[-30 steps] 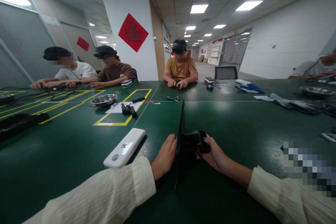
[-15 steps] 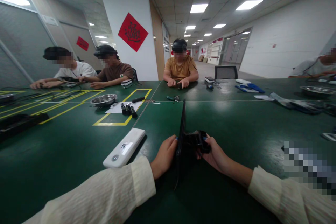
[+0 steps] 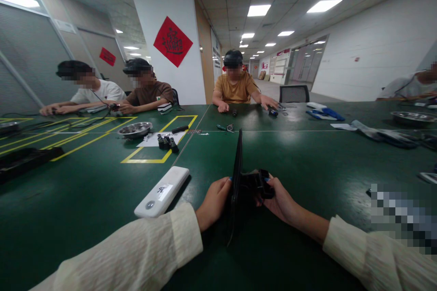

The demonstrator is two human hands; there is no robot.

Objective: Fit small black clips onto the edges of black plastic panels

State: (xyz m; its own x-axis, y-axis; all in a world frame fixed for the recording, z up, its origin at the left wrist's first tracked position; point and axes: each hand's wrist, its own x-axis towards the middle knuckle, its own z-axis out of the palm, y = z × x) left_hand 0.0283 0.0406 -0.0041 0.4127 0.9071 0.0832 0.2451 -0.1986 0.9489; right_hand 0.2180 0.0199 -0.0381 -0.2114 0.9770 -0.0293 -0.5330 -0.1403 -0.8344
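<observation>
Upright in front of me is a thin black panel (image 3: 236,177), seen almost edge-on, with a black bracket-like part (image 3: 256,183) jutting from its right side. My left hand (image 3: 213,202) is closed on the panel's left side, thumb uppermost. On the other side, my right hand (image 3: 282,203) grips the bracket-like part at its outer end; some of its fingers are hidden behind it. To the left of my left hand lies a white power bank-like device (image 3: 162,192) with a handwritten label.
Beyond the device, several short black cylindrical parts (image 3: 167,142) stand near a metal bowl (image 3: 135,130). Green-handled pliers (image 3: 225,127) lie farther ahead. A co-worker (image 3: 235,84) sits opposite; others sit at the left and far right. A black tray (image 3: 27,159) is at left.
My hands and the black panel stay almost still. The co-worker opposite has stretched an arm toward my right, leaving a small black part on the table.
</observation>
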